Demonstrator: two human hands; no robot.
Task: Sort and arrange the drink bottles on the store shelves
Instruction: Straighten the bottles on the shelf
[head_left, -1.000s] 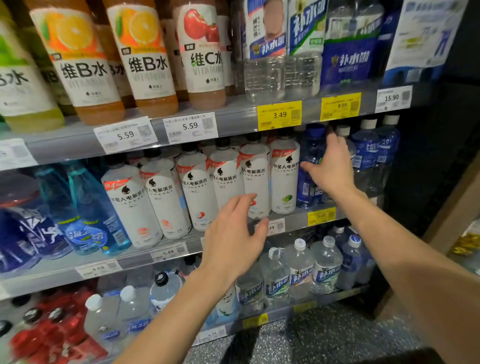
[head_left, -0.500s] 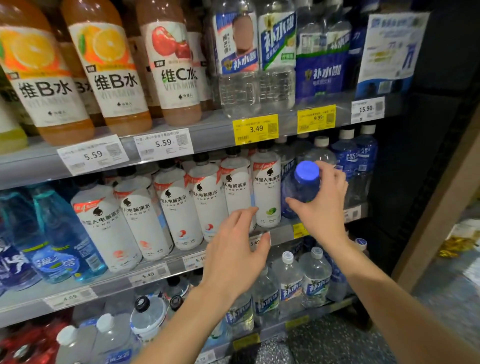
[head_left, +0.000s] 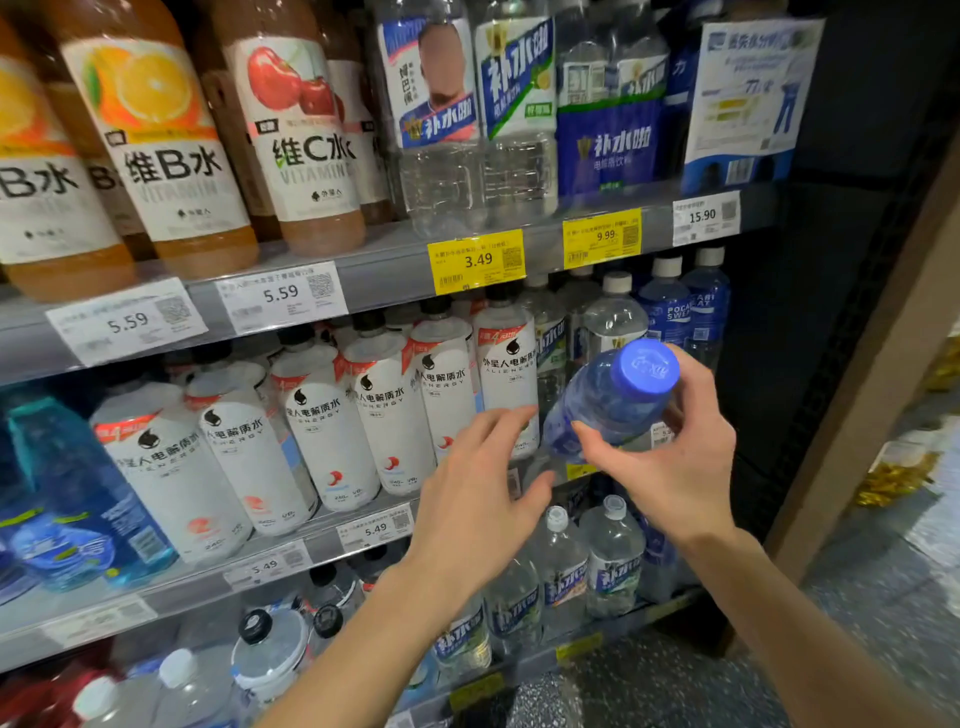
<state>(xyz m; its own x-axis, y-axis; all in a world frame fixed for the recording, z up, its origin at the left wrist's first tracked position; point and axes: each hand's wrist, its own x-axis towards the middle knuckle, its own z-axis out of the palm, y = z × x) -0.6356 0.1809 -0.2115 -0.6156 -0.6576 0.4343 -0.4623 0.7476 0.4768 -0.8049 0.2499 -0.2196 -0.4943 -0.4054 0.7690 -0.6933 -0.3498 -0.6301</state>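
right hand (head_left: 670, 457) grips the tilted blue bottle (head_left: 597, 410) clear of the middle shelf (head_left: 311, 525); left hand (head_left: 478, 499) hovers spread and empty; a careless swing could topple the white bottles (head_left: 384, 415).

A yellow price tag (head_left: 476, 260) reading 3.49 sits above the hands, with a second yellow tag (head_left: 601, 237) reading 9.99 and a white tag (head_left: 705, 217) reading 15.90 further right. Two white 5.59 tags (head_left: 283, 296) hang up to the left. A printed notice (head_left: 750, 98) hangs high right. Speckled floor (head_left: 649, 686) lies below the hands.
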